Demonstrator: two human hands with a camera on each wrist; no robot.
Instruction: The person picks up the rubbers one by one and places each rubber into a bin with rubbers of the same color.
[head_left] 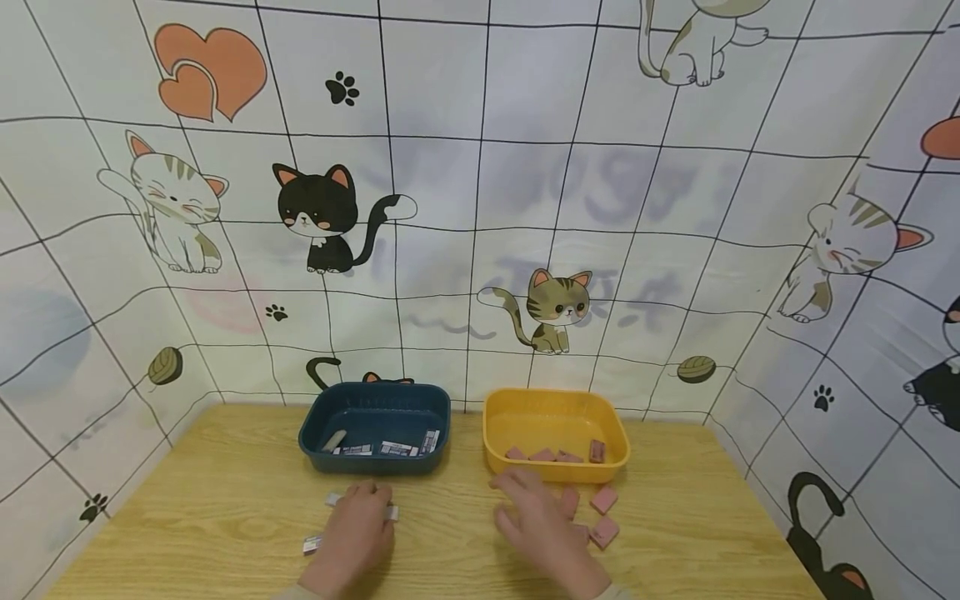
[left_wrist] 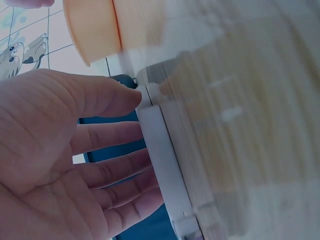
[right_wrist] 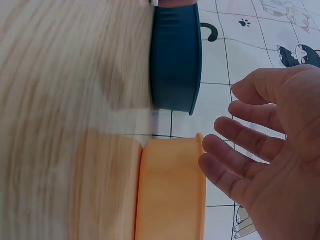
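Several white blocks (left_wrist: 162,155) lie just in front of blue bin (head_left: 375,464) – long axis of one runs roughly along bin's front wall. My left hand (head_left: 357,518) nearer, fingers loose, touching it; right hand (head_left: 534,518) relaxed, empty, farther right of bin.

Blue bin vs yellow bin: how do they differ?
Colour: the blue bin is dark blue, the yellow bin bright yellow.
Place: blue bin left, yellow bin right.
Contents: blue bin holds pale pieces, yellow bin pink pieces.
Shared: both upright, open-topped, round-cornered, on the table.
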